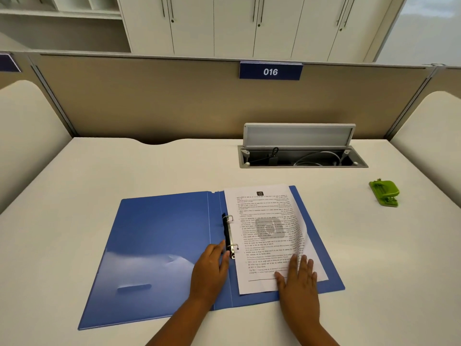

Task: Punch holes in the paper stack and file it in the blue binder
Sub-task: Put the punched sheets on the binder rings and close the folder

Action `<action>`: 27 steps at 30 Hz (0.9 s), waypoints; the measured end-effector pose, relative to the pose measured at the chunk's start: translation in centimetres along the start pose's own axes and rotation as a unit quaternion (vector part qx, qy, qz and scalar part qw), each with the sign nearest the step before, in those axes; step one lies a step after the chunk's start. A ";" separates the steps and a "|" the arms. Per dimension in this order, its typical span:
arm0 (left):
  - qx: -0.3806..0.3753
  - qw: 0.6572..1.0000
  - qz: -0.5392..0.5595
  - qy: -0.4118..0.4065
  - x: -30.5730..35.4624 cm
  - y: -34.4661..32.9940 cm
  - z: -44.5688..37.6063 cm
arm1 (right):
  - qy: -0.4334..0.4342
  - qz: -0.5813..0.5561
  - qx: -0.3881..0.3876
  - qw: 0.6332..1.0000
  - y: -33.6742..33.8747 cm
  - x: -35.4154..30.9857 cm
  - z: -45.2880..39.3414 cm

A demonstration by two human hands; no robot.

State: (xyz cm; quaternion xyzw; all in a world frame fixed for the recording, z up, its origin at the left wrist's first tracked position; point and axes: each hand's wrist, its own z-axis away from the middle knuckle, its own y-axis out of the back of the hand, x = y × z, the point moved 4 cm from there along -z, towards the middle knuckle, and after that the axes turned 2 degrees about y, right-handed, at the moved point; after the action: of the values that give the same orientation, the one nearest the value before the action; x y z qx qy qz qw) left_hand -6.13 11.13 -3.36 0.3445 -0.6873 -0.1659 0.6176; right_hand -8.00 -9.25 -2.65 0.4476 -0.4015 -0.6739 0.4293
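Note:
The blue binder (pixel 159 245) lies open flat on the white desk. Its metal ring mechanism (pixel 230 237) runs along the spine, rings standing up. A printed paper stack (pixel 264 236) rests on the binder's right half, its left edge at the rings; the top sheet's right edge curls upward. My left hand (pixel 210 270) lies on the spine with fingertips touching the lower ring. My right hand (pixel 298 280) presses flat, fingers spread, on the lower right of the paper stack. A green hole punch (pixel 385 192) sits apart at the desk's right side.
An open cable hatch (pixel 301 156) with its grey lid raised and wires inside is set into the desk behind the binder. A beige partition (pixel 174 101) with a "016" sign (pixel 270 71) closes the back. White cabinets stand beyond.

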 end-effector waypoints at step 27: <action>0.006 0.678 0.649 0.347 -7.3 4.7 -0.7 | 0.394 -0.041 -0.115 0.911 -0.7 -18.3 6.7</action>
State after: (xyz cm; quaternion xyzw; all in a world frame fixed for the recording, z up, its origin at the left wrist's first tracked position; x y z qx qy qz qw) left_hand -6.70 19.56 -5.57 -0.1510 -0.4762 0.4120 0.7620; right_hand -10.26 9.22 3.24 0.6402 -0.1010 -0.5013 0.5733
